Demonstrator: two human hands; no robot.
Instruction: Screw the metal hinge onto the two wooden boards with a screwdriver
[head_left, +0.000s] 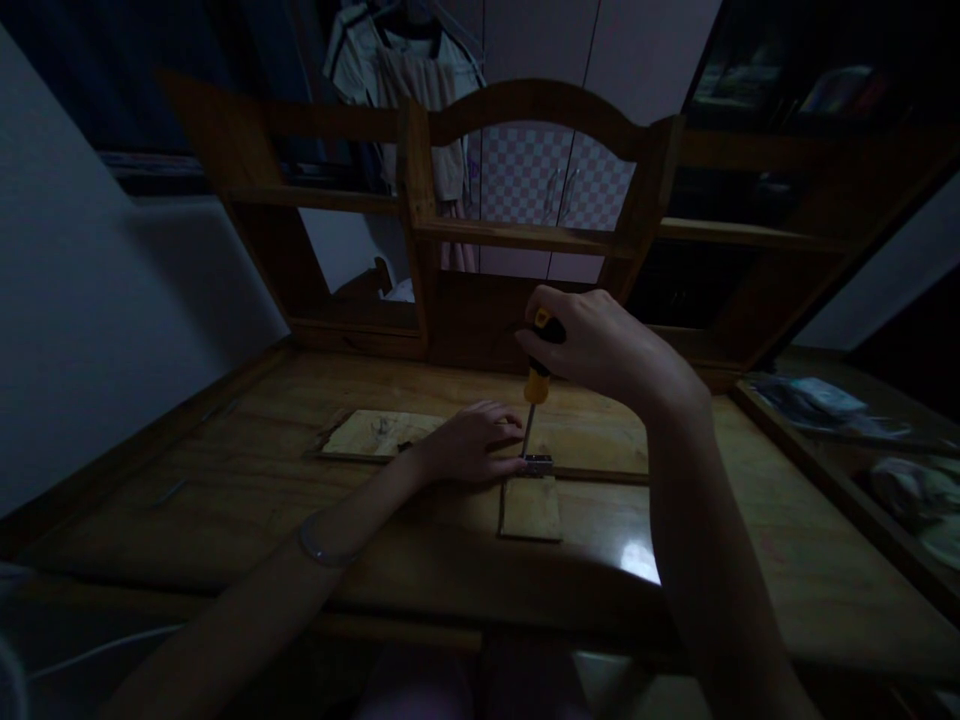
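Note:
My right hand (589, 335) is wrapped round the black and yellow handle of a screwdriver (537, 386). The screwdriver stands nearly upright, its tip down at a small metal bracket (539, 463), possibly a hinge. That bracket sits where a long wooden board (367, 434) meets a short wooden piece (530, 508). My left hand (480, 446) lies flat over the long board with its fingers stretched and apart. Its thumb reaches the bracket's left end. Whether a screw is under the tip is too small to tell.
Both wooden pieces lie on a wooden desk (247, 480). A wooden shelf unit (517, 238) rises along its back. Plastic-wrapped items (825, 395) lie beyond a raised edge at the right. A small metal piece (172, 492) lies on the left of the desk.

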